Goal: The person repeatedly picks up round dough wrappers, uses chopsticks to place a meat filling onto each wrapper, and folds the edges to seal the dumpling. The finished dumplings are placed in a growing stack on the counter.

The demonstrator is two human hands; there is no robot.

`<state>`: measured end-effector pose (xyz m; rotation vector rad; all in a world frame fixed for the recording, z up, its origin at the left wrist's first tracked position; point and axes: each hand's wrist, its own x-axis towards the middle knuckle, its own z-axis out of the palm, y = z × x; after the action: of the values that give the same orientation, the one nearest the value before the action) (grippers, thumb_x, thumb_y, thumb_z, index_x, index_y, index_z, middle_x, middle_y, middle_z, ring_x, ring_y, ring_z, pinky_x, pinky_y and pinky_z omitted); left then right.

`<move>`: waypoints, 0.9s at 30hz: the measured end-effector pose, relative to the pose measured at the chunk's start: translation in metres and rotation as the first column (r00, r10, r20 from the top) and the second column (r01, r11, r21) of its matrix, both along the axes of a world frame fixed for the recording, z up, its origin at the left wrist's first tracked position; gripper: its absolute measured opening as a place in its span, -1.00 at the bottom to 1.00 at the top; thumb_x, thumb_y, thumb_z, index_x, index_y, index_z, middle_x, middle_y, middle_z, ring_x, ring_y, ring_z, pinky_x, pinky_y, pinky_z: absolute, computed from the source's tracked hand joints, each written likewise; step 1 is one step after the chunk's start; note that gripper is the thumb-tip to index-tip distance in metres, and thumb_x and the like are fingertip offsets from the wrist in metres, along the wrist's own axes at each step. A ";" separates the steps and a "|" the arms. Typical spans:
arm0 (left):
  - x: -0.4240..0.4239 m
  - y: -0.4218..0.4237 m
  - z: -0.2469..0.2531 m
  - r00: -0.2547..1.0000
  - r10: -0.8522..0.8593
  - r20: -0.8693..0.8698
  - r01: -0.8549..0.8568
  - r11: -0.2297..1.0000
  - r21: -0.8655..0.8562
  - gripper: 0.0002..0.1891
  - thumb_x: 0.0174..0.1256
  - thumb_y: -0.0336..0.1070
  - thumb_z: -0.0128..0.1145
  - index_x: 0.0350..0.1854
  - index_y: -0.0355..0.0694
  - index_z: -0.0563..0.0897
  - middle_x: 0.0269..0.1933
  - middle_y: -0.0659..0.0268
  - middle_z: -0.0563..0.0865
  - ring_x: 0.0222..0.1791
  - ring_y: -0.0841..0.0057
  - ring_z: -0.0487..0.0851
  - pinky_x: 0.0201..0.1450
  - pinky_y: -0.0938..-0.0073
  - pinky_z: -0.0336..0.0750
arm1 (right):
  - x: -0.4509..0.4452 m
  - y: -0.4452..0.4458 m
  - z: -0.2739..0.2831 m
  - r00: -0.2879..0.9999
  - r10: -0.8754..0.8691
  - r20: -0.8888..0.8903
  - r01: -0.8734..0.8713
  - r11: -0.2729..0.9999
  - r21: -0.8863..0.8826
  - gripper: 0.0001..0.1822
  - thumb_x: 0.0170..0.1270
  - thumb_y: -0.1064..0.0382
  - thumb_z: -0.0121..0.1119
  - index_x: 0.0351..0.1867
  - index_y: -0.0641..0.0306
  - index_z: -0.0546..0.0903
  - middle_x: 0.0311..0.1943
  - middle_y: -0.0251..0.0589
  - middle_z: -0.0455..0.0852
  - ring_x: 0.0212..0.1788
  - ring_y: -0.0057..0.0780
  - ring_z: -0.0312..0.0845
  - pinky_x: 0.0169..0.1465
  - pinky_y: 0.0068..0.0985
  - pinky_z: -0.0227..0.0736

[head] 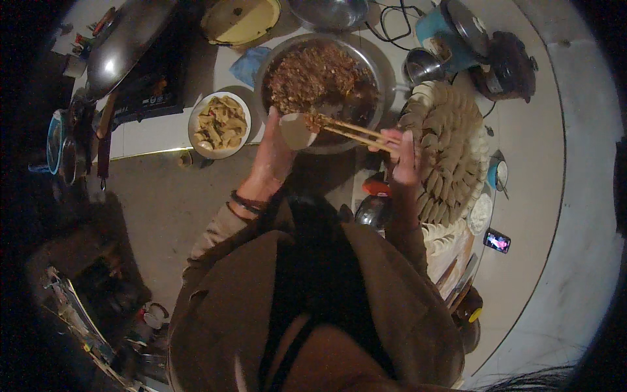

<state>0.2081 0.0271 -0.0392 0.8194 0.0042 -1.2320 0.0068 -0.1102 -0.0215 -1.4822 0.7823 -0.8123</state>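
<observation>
My left hand [275, 152] holds a round dumpling wrapper [297, 132] at the near edge of a large steel bowl [380, 63]. In my right hand [402, 156] is a pair of wooden chopsticks [360, 135], their tips at the wrapper's right side with a bit of filling [312, 122] between them. Minced brown filling [313, 73] lies in the bowl, heaped at the far side, with the metal bottom partly showing nearer me. Right of my right hand, many folded dumplings [448, 142] are laid in overlapping rows.
A plate of cooked food [220, 125] stands left of the bowl. A wok [125, 49] and a dark cooktop [156, 93] are at the far left. On the right are a small bowl of white stuff [498, 175], a lit phone [497, 241], a knife [465, 277] and a dark pot [507, 68].
</observation>
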 end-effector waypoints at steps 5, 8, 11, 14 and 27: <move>-0.006 -0.013 0.001 0.984 -0.030 -0.175 -0.006 0.979 -0.205 -0.29 0.44 0.28 -0.23 0.42 -0.18 0.19 0.36 0.25 0.38 0.35 0.36 0.33 0.42 0.22 0.11 | 0.006 0.046 0.017 0.989 0.122 -0.088 -0.150 0.806 -0.572 -0.79 0.28 0.22 0.19 -0.14 0.27 0.64 -0.24 -0.18 0.69 -0.22 -0.27 0.64 -0.06 -0.36 0.56; -0.008 -0.016 0.012 0.991 -0.017 -0.132 -0.020 0.962 -0.272 -0.28 0.44 0.29 -0.24 0.42 -0.19 0.19 0.37 0.24 0.37 0.37 0.33 0.30 0.43 0.17 0.06 | 0.008 0.054 0.020 0.880 0.126 -0.457 -0.469 0.376 -0.799 -0.64 0.04 0.22 0.39 -0.08 0.15 0.65 -0.16 -0.26 0.65 -0.12 -0.21 0.61 -0.07 -0.33 0.58; -0.007 -0.015 0.015 0.972 -0.007 -0.235 -0.073 0.941 -0.331 -0.28 0.44 0.28 -0.26 0.41 -0.20 0.20 0.37 0.24 0.38 0.37 0.31 0.30 0.43 0.16 0.07 | 0.006 0.065 0.003 0.920 0.126 -0.372 -0.392 0.320 -0.862 -0.53 -0.06 0.14 0.43 -0.04 0.13 0.65 -0.13 -0.29 0.62 -0.08 -0.19 0.58 -0.08 -0.28 0.59; -0.002 -0.015 0.012 0.963 0.016 -0.271 -0.095 0.954 -0.283 -0.16 0.38 0.40 -0.30 0.36 -0.33 0.27 0.33 0.14 0.43 0.35 0.26 0.33 0.44 0.20 0.07 | 0.007 0.067 0.007 0.907 0.162 -0.389 -0.420 0.386 -0.821 -0.55 -0.04 0.17 0.42 -0.04 0.14 0.66 -0.14 -0.20 0.61 -0.13 -0.16 0.60 -0.08 -0.28 0.58; 0.004 -0.004 0.016 0.972 -0.100 -0.210 0.045 0.966 -0.253 -0.12 0.33 0.44 -0.25 0.38 -0.32 0.24 0.34 0.14 0.42 0.35 0.29 0.36 0.43 0.23 0.14 | 0.002 0.034 0.060 0.992 -0.002 -0.128 -0.024 0.978 -0.207 -0.58 0.44 0.06 -0.14 -0.31 0.39 0.60 -0.48 -0.14 0.72 -0.43 -0.40 0.65 -0.18 -0.48 0.51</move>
<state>0.2121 0.0228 -0.0237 0.4663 0.0016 -1.3579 0.0092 -0.0763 0.0389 -1.7379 0.8018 -0.8164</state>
